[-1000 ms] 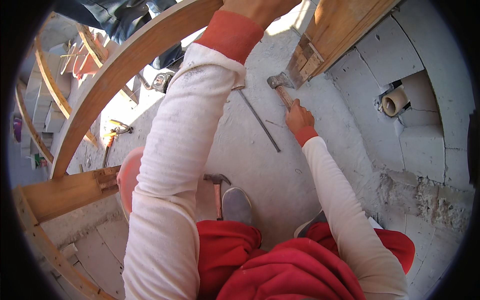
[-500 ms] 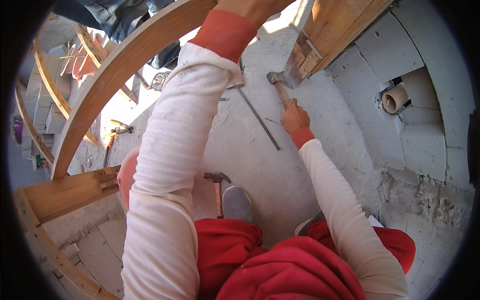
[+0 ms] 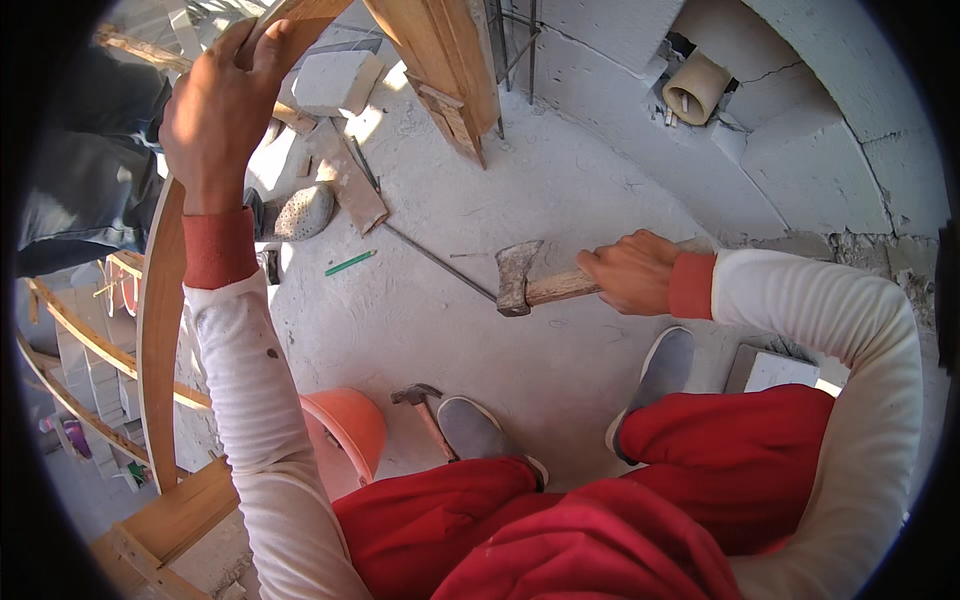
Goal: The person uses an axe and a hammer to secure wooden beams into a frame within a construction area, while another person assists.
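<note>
My right hand [image 3: 635, 272] is closed round the wooden handle of a hatchet [image 3: 517, 277]. The hatchet lies sideways above the concrete floor, its worn metal head pointing left. Up at the left, my left hand [image 3: 212, 125] grips the upper part of a curved wooden rib [image 3: 162, 330], thumb on one side and fingers over the other. A wooden post [image 3: 440, 75] with a small block near its foot stands to the right of that hand. Below the hatchet, a claw hammer [image 3: 425, 415] rests on the floor beside my left shoe.
An orange bucket [image 3: 350, 430] stands by my left leg. A green pencil [image 3: 350, 263], a metal rod [image 3: 440, 262] and a board [image 3: 350, 185] lie on the floor. Another person's legs [image 3: 85, 160] are at the left. A block wall [image 3: 800, 190] with a pipe stub [image 3: 697, 88] curves along the right.
My right hand has drawn the hatchet back from the post's foot and turned it sideways. My left hand has come into full view on the rib. The whole view has shifted.
</note>
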`<state>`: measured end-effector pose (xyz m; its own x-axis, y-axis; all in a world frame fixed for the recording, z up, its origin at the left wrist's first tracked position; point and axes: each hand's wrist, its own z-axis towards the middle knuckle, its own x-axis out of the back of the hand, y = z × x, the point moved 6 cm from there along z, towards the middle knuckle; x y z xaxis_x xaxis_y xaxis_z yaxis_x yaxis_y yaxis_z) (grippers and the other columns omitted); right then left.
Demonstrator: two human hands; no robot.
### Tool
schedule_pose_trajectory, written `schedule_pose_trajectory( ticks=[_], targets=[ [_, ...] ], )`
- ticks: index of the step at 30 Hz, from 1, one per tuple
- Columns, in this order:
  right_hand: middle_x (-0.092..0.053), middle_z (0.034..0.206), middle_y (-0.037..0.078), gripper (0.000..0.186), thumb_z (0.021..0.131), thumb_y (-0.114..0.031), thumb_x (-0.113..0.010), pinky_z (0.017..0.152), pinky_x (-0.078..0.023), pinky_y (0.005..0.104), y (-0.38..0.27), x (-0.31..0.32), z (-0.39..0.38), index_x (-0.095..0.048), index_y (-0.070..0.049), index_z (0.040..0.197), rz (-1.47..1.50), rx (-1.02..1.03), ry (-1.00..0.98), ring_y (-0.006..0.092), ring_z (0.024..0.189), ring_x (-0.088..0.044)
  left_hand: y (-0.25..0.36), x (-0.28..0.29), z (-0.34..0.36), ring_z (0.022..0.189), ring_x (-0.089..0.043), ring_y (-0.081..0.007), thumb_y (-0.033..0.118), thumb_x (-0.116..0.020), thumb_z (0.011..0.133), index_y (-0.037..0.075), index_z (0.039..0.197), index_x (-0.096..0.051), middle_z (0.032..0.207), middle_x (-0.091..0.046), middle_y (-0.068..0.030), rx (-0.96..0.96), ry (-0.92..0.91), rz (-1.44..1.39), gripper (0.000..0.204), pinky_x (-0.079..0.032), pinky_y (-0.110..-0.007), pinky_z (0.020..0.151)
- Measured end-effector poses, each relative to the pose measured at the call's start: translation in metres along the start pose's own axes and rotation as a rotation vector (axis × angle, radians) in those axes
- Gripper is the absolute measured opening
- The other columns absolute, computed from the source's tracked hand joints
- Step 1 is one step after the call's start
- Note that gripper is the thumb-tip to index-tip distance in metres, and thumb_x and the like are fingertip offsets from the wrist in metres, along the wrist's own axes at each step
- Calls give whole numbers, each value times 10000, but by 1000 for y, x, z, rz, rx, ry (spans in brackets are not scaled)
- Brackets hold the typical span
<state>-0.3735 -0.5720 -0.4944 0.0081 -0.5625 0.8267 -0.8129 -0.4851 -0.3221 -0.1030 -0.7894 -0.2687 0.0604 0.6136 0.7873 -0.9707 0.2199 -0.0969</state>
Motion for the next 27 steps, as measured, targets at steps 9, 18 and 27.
schedule_pose_trajectory(
  ticks=[9,18,27],
  targets=[
    [-703,750,181,209,812,-51,-671,646,-574,455,77,-70,-15,-621,30,999,16,-23,44,354,707,-724,-15,-16,10,1018,-740,-348,591,-595,980,151,1266,-727,1065,-764,-167,59,-95,-95,541,-559,-403,855],
    [-723,825,176,247,803,-53,-711,712,-575,444,87,-104,-7,-627,16,1024,53,-55,-148,341,808,-733,-12,-13,9,1036,-741,-335,589,-600,977,133,1238,-741,1081,-765,-167,60,-47,-12,544,-554,-417,862],
    [-726,817,193,317,796,-40,-693,678,-569,479,87,-106,-1,-601,14,1094,61,-6,-83,374,765,-732,-11,-15,9,1038,-730,-360,597,-605,958,175,1232,-746,1056,-763,-161,83,-67,-54,523,-550,-425,880]
  ],
)
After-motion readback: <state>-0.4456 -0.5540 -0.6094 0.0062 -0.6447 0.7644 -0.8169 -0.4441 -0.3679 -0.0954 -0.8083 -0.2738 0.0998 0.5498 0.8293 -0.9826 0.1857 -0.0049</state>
